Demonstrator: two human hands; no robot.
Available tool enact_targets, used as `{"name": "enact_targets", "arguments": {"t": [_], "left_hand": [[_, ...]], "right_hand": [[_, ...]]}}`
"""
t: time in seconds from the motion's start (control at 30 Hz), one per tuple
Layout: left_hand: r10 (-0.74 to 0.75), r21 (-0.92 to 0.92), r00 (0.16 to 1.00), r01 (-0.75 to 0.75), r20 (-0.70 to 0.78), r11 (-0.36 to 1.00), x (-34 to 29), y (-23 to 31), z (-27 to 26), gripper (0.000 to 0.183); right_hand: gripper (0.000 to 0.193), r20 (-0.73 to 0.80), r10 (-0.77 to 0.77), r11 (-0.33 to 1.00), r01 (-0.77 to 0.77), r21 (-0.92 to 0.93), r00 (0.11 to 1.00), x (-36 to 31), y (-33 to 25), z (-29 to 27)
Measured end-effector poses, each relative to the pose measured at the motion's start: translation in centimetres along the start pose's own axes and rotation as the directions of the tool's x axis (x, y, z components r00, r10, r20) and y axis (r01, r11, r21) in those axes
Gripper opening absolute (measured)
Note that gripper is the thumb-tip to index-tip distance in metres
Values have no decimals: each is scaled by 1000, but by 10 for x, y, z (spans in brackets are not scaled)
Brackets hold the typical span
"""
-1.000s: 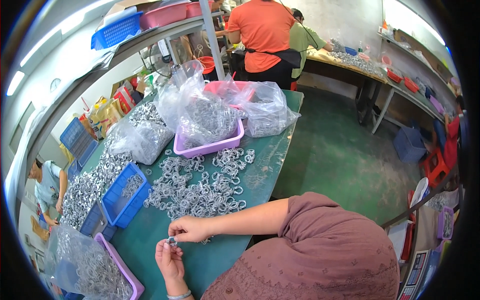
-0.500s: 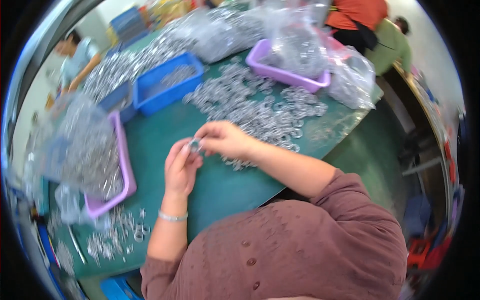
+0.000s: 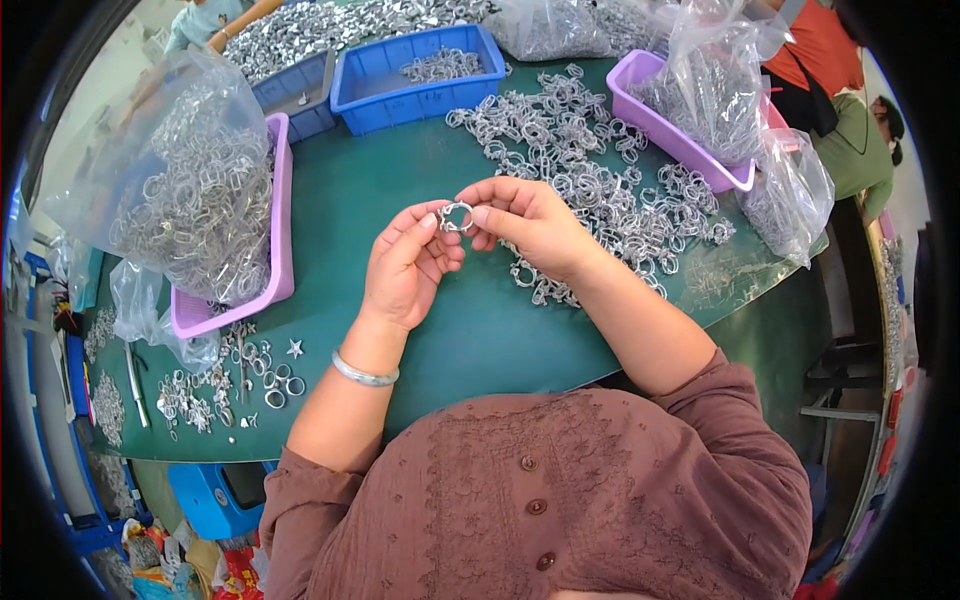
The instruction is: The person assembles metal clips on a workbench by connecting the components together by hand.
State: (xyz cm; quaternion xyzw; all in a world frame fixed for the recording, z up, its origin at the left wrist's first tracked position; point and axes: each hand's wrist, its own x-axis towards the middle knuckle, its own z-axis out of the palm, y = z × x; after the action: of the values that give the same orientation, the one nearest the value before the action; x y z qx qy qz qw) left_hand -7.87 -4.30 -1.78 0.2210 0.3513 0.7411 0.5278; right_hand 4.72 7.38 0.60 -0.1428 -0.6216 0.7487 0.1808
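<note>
Fingertips of the left hand [image 3: 405,270] and right hand [image 3: 535,230] closed on one silvery ring [image 3: 456,216], left hand on its left side, right hand on its right; opening faces the camera. Remaining left fingers loosely curled, palm partly up. Ring held over the green table [image 3: 330,235], left of a loose pile of similar rings [image 3: 600,190]. Behind the hands: blue tray [image 3: 420,107] with a small heap of metal pieces at its right end. To the left: purple tray [image 3: 283,200] with a clear bag [image 3: 205,200] full of rings. Nearer the table's front edge: scattered small parts [image 3: 190,395], a star-shaped piece [image 3: 295,348] near them. Pale bracelet [image 3: 365,375] on left wrist.
</note>
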Motion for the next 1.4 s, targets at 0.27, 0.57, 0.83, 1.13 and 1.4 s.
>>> {"name": "enact_targets", "arguments": {"t": [0.27,0.57,0.83,1.13,1.4], "left_hand": [[0,23,1000,0,12,1000,2,-4,-1,18],[-6,71,1000,5,17,997,2,-7,-2,18],[-29,83,1000,29,0,996,2,-8,-3,21],[-43,81,999,41,22,996,2,-8,-4,19],[-42,89,999,42,0,995,2,-7,-5,18]], "right_hand": [[22,-3,2,1000,-2,10,1000,-5,2,-3],[21,-13,-9,1000,9,-11,1000,-8,6,-5],[21,-20,-28,999,27,-34,999,-9,4,-3],[21,-33,9,999,-10,-41,999,-9,5,-5],[21,-34,-4,999,3,-41,999,-8,7,-5]]}}
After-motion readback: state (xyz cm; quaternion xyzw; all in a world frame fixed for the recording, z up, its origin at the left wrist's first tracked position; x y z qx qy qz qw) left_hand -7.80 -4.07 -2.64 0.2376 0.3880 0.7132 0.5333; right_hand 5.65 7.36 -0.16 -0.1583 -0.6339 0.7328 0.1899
